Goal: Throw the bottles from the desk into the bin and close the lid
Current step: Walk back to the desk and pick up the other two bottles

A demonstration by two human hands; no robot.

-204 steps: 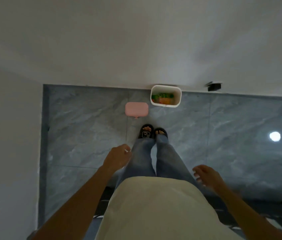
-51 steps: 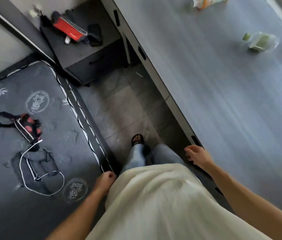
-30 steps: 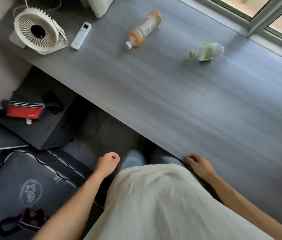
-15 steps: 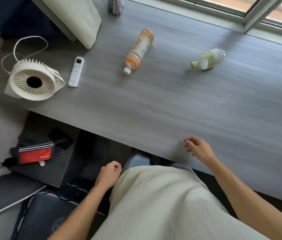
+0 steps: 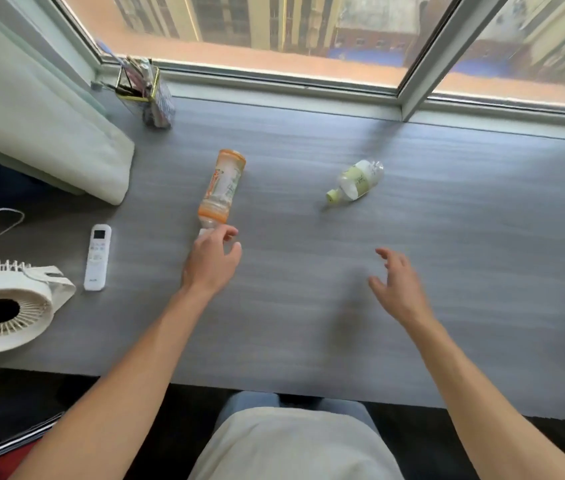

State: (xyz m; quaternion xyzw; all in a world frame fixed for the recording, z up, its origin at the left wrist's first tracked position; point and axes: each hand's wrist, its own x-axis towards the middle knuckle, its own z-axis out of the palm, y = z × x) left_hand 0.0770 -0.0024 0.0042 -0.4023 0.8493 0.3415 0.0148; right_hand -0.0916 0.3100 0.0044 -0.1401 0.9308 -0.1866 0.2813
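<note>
On the grey worktop (image 5: 309, 306), an orange-labelled bottle (image 5: 222, 188) lies on its side with its cap end toward the person, and a crumpled green-capped bottle (image 5: 355, 181) lies well apart to its right. The left hand (image 5: 211, 261) hovers at the orange bottle's cap, grip loosely curled and holding nothing. The right hand (image 5: 397, 285) hangs over bare worktop near the green-capped bottle, fingers spread. A white remote (image 5: 98, 257) and a fan (image 5: 4, 306) sit far left.
</note>
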